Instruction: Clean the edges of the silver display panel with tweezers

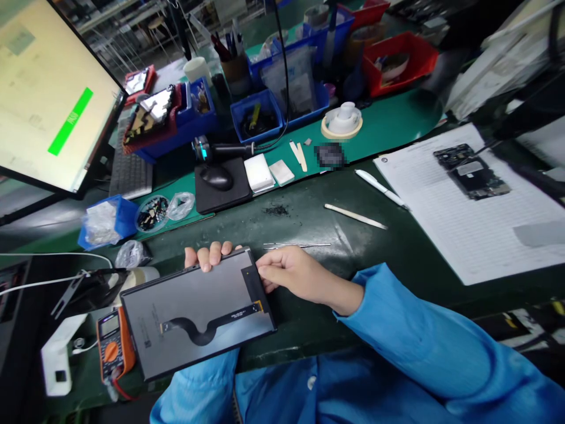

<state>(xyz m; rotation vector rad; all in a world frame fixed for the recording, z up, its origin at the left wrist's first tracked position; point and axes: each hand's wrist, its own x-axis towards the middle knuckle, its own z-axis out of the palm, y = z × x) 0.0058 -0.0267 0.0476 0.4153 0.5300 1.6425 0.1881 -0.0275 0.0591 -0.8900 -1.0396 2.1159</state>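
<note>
Fingers of the left grip [215,253] curl over the far edge of a flat, rectangular, grey-backed panel with a thin black rim [194,312], closed on it from beneath. Palm and wrist are hidden by the panel, which is held tilted above the near side of the dark green counter [247,227]. This hold seems meant to turn the grey back, with its wavy black ribbon cable [200,335], toward the person while leaving the other side free. The right grip [293,274] has thumb and fingers bunched at the panel's right edge; whether they pinch the edge, something small, or nothing, one cannot tell.

Just beyond the right grip lie thin, silvery metal tweezers [296,245], probably left there for easy reach. Farther off rest a slender, pale stick [355,216] and a slim white pen [382,189], the latter reaching onto a lined white paper sheet [441,235]. The sheet perhaps keeps the dark, bare circuit assembly [472,174] apart from the work. An orange multimeter with a grey screen [112,347] stands just left of the panel.

A dark block [331,155] is masked by coarse squares, and the bright, black-framed monitor [39,76] is cut off at left.
</note>
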